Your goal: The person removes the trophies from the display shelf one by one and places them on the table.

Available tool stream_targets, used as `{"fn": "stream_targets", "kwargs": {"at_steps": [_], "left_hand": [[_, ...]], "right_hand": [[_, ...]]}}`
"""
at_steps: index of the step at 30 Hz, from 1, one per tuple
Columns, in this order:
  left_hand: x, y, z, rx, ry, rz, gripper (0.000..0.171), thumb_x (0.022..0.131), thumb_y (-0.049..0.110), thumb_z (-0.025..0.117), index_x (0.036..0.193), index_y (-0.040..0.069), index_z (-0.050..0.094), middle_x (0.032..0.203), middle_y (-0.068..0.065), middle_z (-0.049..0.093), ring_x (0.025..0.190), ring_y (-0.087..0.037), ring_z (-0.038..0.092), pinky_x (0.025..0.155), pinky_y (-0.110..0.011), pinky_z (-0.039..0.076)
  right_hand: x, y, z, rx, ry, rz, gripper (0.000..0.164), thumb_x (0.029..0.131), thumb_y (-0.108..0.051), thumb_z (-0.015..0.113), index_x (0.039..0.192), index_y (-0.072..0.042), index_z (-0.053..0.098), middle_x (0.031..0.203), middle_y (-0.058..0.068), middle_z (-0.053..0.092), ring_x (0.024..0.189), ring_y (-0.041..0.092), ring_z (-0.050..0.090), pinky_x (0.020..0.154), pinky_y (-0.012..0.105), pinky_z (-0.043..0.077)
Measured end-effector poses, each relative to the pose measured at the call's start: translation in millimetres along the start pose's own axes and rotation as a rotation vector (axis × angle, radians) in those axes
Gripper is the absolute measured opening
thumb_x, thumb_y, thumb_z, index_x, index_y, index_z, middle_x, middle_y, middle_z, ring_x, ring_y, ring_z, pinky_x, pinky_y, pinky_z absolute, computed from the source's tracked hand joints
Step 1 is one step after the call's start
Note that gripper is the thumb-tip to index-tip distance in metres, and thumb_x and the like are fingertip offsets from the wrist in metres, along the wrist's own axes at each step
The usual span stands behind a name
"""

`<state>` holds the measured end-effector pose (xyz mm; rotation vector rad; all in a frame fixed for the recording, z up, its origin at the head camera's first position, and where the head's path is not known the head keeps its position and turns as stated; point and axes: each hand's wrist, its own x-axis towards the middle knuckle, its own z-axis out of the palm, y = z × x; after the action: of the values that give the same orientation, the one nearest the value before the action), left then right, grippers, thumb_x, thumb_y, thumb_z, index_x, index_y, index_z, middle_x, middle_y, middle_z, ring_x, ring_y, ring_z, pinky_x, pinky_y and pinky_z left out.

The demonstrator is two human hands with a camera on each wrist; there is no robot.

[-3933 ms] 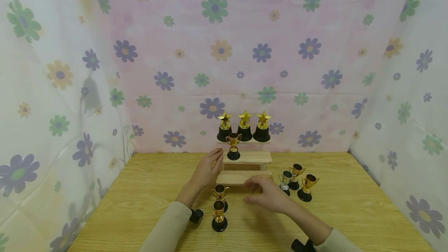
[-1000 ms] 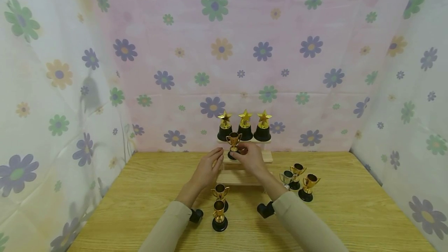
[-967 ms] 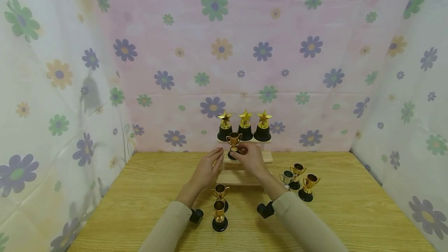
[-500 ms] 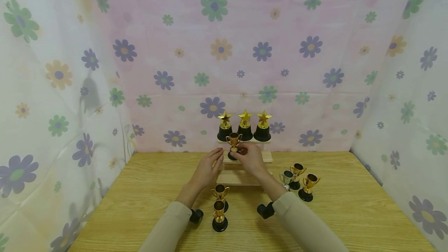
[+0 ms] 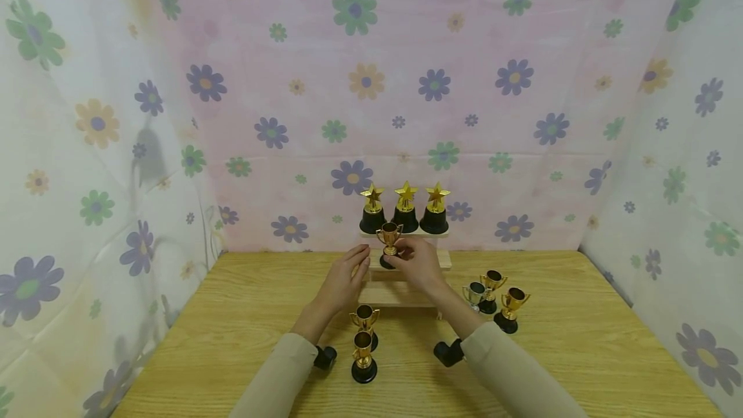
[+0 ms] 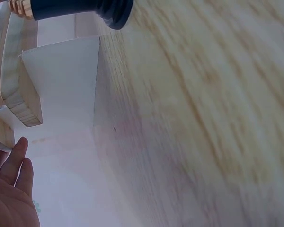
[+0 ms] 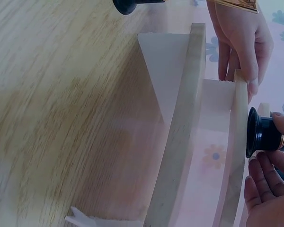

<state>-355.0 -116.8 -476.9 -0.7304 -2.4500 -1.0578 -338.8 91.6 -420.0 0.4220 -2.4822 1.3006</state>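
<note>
Gold cup, right hand pinching it, left hand straight-fingered against wooden stand.

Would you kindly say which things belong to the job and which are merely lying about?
Job, apparently: gold cup in the right hand; wooden stand; star trophies; probably the loose cups too.
Just around: table; floral cloth.

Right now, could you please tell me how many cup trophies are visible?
6: held cup in the right hand; near cup and second cup behind it, in front of the shelf; silver cup, rear cup and outer cup to its right. Others may be hidden.
</note>
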Motion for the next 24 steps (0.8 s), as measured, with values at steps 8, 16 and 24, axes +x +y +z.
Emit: {"fn": "stream_targets", "kwargs": {"at_steps": [8,16,24], "left_hand": [[-0.3,-0.2,-0.6,0.003,-0.005,0.0,0.043,0.111,0.025,0.049,0.144,-0.002,0.057,0.151,-0.016,0.052,0.142,-0.034,0.047,0.116,-0.049,0.041],[-0.6,0.0,-0.7,0.017,-0.007,-0.006,0.043,0.111,0.026,0.048,0.144,-0.002,0.057,0.151,-0.016,0.053,0.142,-0.034,0.048,0.117,-0.048,0.04],[0.5,1.9,-2.0,0.006,-0.015,-0.013,0.042,0.111,0.023,0.049,0.144,-0.002,0.057,0.151,-0.016,0.052,0.142,-0.033,0.047,0.118,-0.047,0.039]], "right_hand": [[-11,-2,-10,0.022,-0.013,-0.028,0.02,0.087,-0.017,0.084,0.102,-0.006,0.077,0.097,0.006,0.069,0.084,0.019,0.064,0.074,0.037,0.057],[-18,-2,-16,0.025,-0.016,-0.046,0.018,0.086,-0.016,0.085,0.099,-0.006,0.077,0.096,0.004,0.068,0.084,0.019,0.064,0.073,0.035,0.057],[-26,-3,-21,0.035,-0.036,-0.011,0.019,0.086,-0.018,0.085,0.1,-0.009,0.077,0.095,0.001,0.069,0.086,0.018,0.065,0.076,0.036,0.057]]}}
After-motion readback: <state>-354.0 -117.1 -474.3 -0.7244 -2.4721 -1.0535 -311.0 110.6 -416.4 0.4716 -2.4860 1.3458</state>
